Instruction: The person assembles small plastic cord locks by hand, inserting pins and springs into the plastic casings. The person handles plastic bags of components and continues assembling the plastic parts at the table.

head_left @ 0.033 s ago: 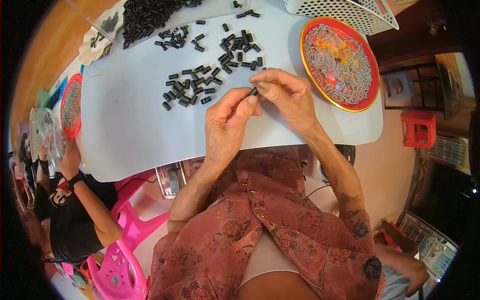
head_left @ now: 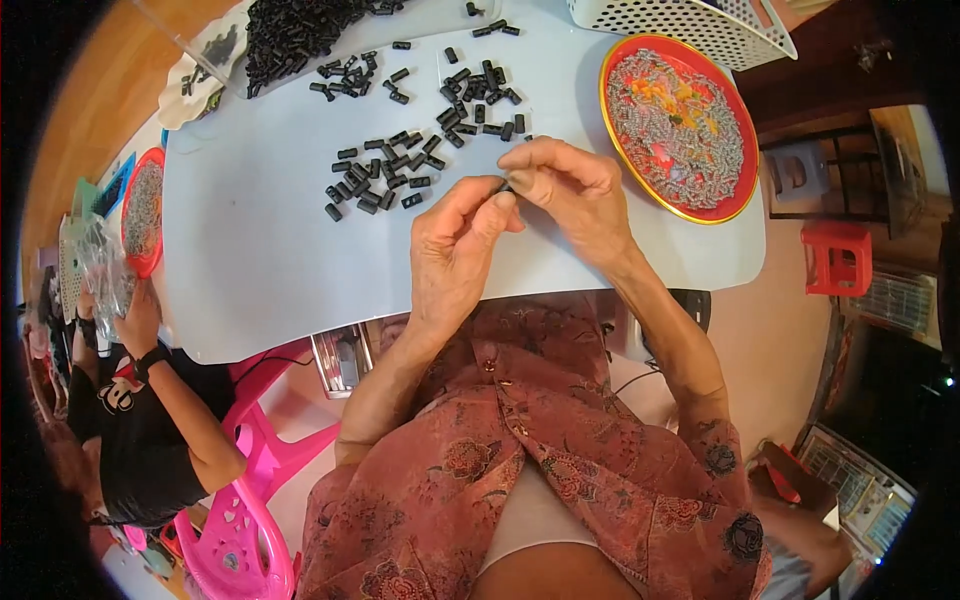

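Left hand [head_left: 450, 245]: black piece [head_left: 504, 187] between thumb and forefinger tips.

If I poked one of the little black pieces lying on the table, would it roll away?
The black pieces might roll sideways a bit, since their sides look rounded. They're probably light, being tiny beside the left hand. They look stiff too: those on the table lie straight, without sagging.

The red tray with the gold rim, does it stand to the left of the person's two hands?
No, the red tray stands on the white table, to the right of the right hand.
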A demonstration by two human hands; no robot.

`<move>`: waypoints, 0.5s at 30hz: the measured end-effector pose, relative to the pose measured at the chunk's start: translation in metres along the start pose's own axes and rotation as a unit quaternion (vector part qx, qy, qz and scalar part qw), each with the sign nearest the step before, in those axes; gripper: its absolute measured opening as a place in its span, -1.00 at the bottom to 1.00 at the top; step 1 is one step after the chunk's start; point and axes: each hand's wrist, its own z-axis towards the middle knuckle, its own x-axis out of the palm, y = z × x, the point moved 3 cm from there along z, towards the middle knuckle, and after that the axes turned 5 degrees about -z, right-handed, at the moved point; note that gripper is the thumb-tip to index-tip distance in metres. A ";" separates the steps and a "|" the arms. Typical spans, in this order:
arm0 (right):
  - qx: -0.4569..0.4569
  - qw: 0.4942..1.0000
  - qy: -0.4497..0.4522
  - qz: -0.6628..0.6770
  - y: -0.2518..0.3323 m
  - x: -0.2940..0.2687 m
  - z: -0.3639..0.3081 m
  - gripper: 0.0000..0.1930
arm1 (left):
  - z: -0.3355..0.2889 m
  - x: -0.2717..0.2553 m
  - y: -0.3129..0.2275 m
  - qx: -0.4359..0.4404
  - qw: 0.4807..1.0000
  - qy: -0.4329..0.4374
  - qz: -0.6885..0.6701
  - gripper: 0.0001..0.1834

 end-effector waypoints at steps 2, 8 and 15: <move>-0.026 1.000 0.008 -0.010 -0.003 -0.001 -0.001 -0.89 | -0.002 0.001 0.003 0.001 1.000 0.000 -0.013 -0.81; -0.085 0.995 0.035 -0.049 -0.001 -0.001 -0.005 -0.89 | -0.003 -0.006 0.001 -0.044 0.997 0.034 -0.050 -0.82; -0.019 0.988 -0.024 -0.149 0.012 -0.006 0.001 -0.88 | -0.010 -0.013 0.002 -0.051 0.997 0.021 -0.045 -0.81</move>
